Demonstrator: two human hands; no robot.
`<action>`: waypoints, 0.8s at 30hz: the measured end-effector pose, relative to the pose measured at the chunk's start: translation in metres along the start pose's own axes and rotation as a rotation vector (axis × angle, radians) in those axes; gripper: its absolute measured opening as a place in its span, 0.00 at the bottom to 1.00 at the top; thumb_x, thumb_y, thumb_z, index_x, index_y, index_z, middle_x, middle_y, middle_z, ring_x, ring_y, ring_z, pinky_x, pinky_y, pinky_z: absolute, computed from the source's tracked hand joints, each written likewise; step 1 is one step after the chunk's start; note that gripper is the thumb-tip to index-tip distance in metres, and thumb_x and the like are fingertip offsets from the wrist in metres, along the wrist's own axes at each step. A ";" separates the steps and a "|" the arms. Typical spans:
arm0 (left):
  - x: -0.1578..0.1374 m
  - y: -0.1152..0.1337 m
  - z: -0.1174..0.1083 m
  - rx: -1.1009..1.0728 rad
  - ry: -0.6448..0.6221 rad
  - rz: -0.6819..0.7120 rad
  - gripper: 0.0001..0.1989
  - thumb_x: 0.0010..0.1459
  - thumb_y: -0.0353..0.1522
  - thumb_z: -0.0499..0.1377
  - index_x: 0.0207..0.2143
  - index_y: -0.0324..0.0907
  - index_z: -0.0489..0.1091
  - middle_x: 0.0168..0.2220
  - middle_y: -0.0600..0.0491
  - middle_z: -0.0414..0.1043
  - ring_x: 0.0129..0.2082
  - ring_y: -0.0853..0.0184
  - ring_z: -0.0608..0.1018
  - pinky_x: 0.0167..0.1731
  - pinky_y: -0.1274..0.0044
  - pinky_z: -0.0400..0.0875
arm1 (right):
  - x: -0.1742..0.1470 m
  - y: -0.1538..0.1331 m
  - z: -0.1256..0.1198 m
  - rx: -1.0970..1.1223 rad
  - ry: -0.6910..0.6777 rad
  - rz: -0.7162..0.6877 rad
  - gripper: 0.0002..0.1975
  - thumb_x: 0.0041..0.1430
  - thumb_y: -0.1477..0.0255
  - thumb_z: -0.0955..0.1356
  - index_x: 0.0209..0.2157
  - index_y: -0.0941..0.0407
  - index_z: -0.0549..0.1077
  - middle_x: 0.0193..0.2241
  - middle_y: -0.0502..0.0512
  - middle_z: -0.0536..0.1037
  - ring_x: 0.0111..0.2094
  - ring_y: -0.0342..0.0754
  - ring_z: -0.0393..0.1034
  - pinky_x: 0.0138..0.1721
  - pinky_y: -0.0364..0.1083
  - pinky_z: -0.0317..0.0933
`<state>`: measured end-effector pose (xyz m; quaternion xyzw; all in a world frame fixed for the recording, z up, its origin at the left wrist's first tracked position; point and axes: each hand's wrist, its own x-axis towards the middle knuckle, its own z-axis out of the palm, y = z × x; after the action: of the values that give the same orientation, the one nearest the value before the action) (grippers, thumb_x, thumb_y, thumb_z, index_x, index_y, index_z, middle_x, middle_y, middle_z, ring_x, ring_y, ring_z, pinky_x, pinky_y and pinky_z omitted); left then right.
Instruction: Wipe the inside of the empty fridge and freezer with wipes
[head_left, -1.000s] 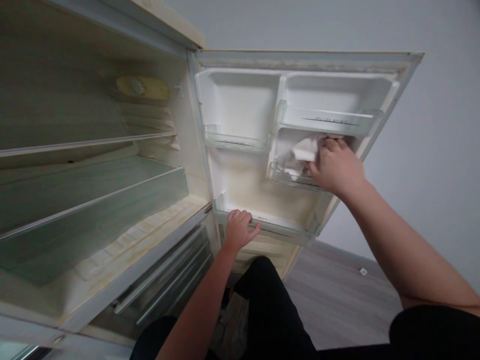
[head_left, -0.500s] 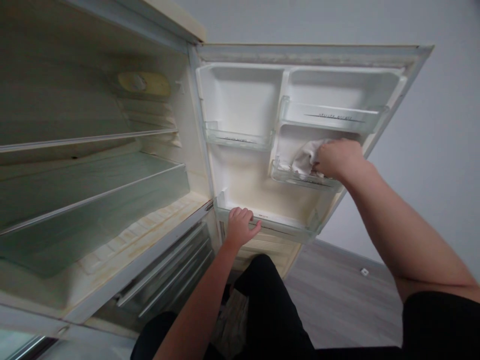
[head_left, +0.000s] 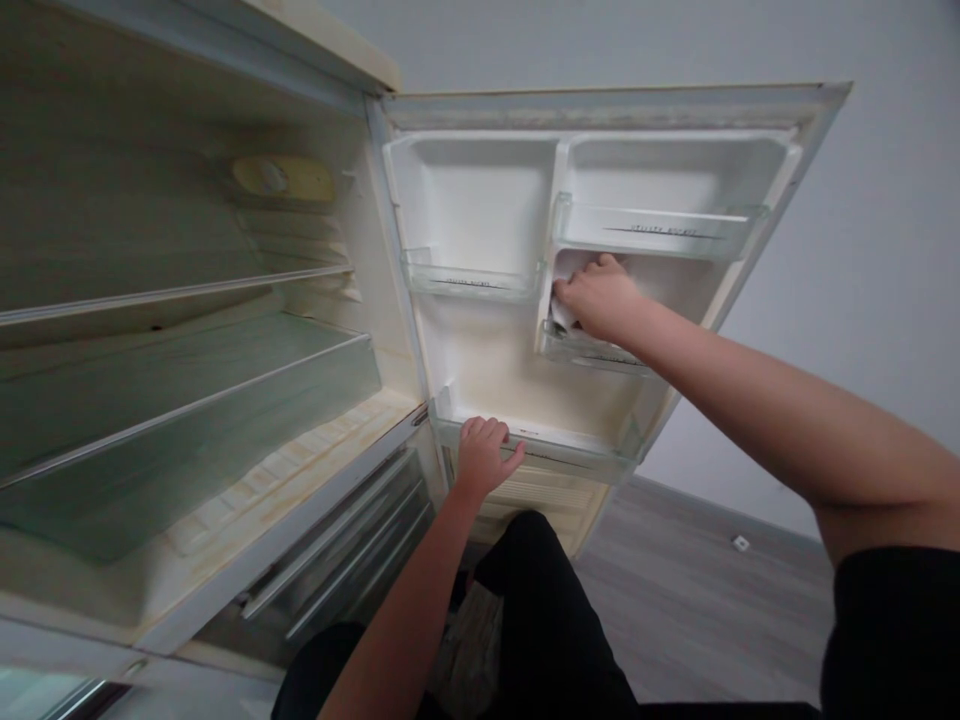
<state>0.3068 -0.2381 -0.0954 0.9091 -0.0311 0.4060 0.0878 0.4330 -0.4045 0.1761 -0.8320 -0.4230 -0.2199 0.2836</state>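
Observation:
My right hand (head_left: 600,297) is closed on a white cloth (head_left: 564,315), mostly hidden under the fingers. It presses at the left end of the middle-right door pocket (head_left: 600,358), inside an open refrigerator door (head_left: 615,95). My left hand (head_left: 484,455) has its fingers hooked over the front rim of the clear bottom door shelf (head_left: 570,455), the thumb lying apart along the outside. Yellowish stains show on the inner door panel.
The fridge compartment on the left has glass shelves (head_left: 180,290) and a yellowed lamp cover (head_left: 281,178). Below are clear freezer drawers (head_left: 330,550). My knees are close under the door. A small white object (head_left: 740,543) lies on the grey floor (head_left: 690,600) by the wall.
My right hand has moved left with the cloth along the pocket, from its right part to its left end. My left hand stays on the bottom shelf rim.

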 end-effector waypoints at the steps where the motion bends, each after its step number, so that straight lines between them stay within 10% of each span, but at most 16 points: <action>1: 0.000 0.000 0.000 -0.001 0.000 -0.004 0.10 0.62 0.40 0.61 0.30 0.47 0.66 0.31 0.51 0.73 0.38 0.57 0.72 0.50 0.64 0.64 | -0.002 0.000 0.001 -0.035 -0.005 -0.032 0.15 0.57 0.60 0.76 0.32 0.57 0.75 0.37 0.65 0.80 0.58 0.66 0.68 0.62 0.65 0.52; 13: 0.001 0.001 -0.004 -0.011 -0.033 -0.012 0.09 0.61 0.39 0.61 0.30 0.47 0.67 0.31 0.51 0.73 0.38 0.57 0.72 0.48 0.64 0.64 | -0.035 -0.008 -0.019 -0.566 0.043 -0.146 0.19 0.72 0.72 0.58 0.52 0.62 0.75 0.51 0.73 0.74 0.58 0.69 0.64 0.57 0.65 0.55; 24: 0.000 0.001 -0.002 0.008 -0.028 -0.032 0.10 0.60 0.39 0.62 0.30 0.47 0.65 0.32 0.51 0.73 0.39 0.56 0.73 0.49 0.64 0.64 | -0.067 0.008 -0.074 -0.762 -0.145 0.068 0.17 0.58 0.74 0.70 0.50 0.59 0.74 0.46 0.71 0.78 0.44 0.64 0.73 0.42 0.54 0.61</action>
<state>0.3048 -0.2388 -0.0937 0.9155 -0.0161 0.3918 0.0902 0.3932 -0.4959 0.1886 -0.9047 -0.3021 -0.2925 -0.0691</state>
